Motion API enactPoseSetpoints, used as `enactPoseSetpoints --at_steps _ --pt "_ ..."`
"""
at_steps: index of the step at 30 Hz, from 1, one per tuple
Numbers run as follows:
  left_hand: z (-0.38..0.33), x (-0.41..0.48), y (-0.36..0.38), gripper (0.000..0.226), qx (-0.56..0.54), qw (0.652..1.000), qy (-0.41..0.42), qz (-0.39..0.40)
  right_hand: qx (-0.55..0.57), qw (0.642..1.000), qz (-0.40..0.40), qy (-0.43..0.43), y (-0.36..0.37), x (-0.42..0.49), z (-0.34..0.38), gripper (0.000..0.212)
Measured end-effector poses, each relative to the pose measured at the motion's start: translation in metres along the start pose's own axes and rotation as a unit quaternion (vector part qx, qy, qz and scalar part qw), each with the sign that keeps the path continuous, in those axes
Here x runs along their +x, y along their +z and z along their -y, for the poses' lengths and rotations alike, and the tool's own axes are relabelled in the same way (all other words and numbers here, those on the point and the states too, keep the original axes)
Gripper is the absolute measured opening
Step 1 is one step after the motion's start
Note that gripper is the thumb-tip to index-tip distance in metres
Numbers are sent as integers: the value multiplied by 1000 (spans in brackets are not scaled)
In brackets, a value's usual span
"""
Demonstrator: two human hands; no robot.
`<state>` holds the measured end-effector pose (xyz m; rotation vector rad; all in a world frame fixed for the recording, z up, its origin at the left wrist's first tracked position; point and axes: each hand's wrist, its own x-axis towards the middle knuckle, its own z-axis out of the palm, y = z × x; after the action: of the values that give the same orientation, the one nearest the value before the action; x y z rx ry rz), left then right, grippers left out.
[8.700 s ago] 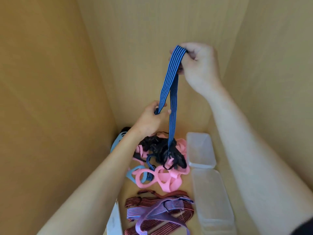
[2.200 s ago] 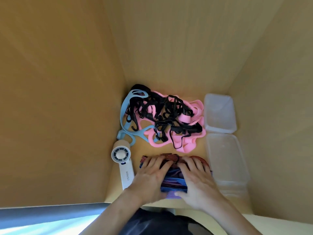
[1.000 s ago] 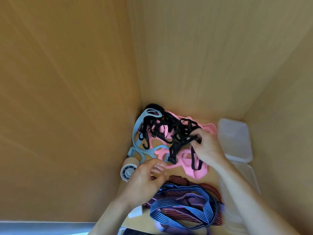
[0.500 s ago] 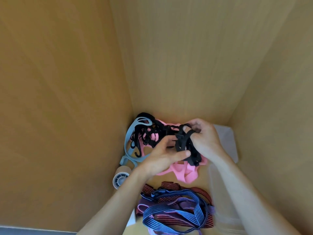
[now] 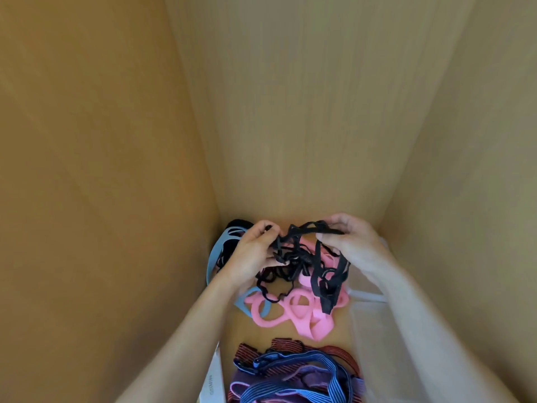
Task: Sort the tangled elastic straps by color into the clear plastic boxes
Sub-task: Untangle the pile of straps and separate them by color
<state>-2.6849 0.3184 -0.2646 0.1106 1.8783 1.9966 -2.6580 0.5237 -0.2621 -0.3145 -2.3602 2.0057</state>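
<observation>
A tangle of black elastic straps (image 5: 302, 263) hangs lifted between my hands above the pink straps (image 5: 299, 312). My left hand (image 5: 252, 254) grips the tangle's left side, and my right hand (image 5: 351, 242) pinches a black strand at the top right. A light blue strap (image 5: 216, 251) lies at the left wall, partly behind my left hand. Nearer me lies a heap of blue striped (image 5: 293, 373), red striped (image 5: 337, 351) and purple straps (image 5: 311, 382). A clear plastic box (image 5: 374, 330) stands at the right, largely hidden by my right forearm.
Tall wooden walls close in at the left (image 5: 101, 199), back (image 5: 305, 112) and right (image 5: 465, 199), leaving a narrow floor. A white device (image 5: 212, 385) lies by the left wall near the bottom edge.
Both hands have raised the black tangle and drawn it apart sideways, my left hand going left and my right hand right. The view has shifted slightly.
</observation>
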Motion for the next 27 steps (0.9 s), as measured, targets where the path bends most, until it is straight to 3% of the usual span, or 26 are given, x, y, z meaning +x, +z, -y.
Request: enactPoseSetpoints --at_steps 6,12,17,19,22,24,27 --pt "-13 5 -5 21 -22 999 27 -24 -42 997 65 -13 -12 -1 -6 33" --pt "-33 11 8 21 -26 997 58 -32 -52 993 99 -26 -11 -7 -8 29" --pt "-39 15 19 26 66 994 72 -50 -90 989 112 -27 9 -5 -8 21" --pt "-38 18 17 32 88 993 56 -48 -111 983 139 -47 8 -4 -7 28" --pt "-34 20 7 47 129 991 43 -3 -107 980 152 -68 2 -3 -6 43" --pt "-30 20 5 52 82 995 27 43 -78 984 147 -57 0 -1 -9 49" --pt "-25 23 6 60 18 995 5 93 -14 986 164 -24 -1 2 -15 41"
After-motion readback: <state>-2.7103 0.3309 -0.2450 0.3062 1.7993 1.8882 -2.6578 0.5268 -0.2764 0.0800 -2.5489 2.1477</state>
